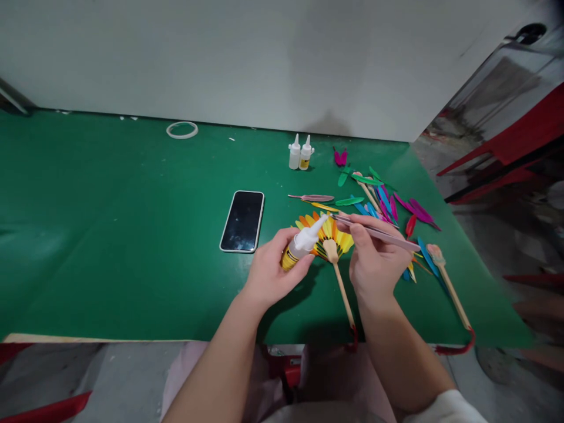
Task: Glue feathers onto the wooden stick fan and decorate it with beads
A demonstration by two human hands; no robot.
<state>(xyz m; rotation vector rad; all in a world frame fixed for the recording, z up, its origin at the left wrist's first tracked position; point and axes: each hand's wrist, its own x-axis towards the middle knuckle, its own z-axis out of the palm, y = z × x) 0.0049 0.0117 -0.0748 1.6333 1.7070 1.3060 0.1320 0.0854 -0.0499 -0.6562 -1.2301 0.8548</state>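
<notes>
My left hand is wrapped round a glue bottle with a white nozzle and a yellow label. The bottle tilts up to the right. Pinched in my right hand is a pair of pinkish tweezers, whose tips meet the nozzle's end or come very close to it. Whether the tips grip anything is too small to tell. Beneath both hands lies a feather fan of yellow and orange feathers on a wooden handle. The bottle and my hands hide part of the fan.
Loose coloured feathers lie to the right among wooden handles. Another wooden handle with a red cord rests near the right edge. Two white bottles stand by the wall. A phone lies left of my hands, and a clear ring farther back.
</notes>
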